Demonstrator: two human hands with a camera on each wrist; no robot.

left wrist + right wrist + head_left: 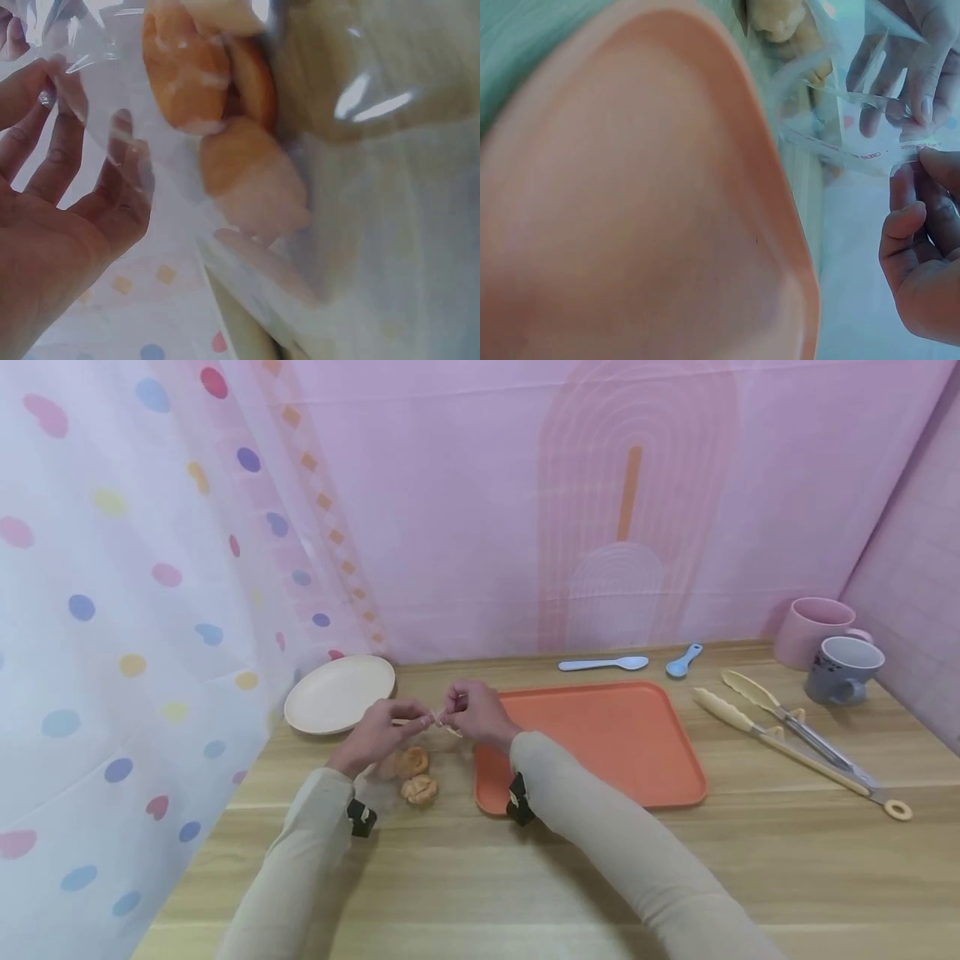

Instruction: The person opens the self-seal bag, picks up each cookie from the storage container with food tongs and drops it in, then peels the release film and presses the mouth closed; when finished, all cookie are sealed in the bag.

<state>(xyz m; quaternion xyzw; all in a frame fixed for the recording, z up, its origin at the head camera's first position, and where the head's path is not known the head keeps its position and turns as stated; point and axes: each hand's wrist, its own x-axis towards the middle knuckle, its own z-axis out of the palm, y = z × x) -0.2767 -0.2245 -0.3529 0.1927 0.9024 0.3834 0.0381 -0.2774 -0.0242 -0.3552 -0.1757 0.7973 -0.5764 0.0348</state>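
Note:
A clear plastic zip bag (390, 225) hangs between the two hands, with several golden-brown bread rolls (251, 176) inside it. My left hand (378, 732) pinches its top edge between thumb and fingertips, the other fingers spread behind the film. Close beside it, my right hand (480, 714) pinches the same edge near one end, its lower fingers curled in. Red print runs along the bag's mouth strip (855, 154) in the right wrist view. From the head, two rolls (412, 762) show just below the left hand.
An orange tray (600, 735) lies right of the bag, partly under the right forearm. A cream plate (341, 693) stands behind the left hand. Farther back are a blue spoon (603, 664), a small blue scoop (682, 662), tongs (795, 735), a pink mug (810, 627) and a grey mug (843, 668).

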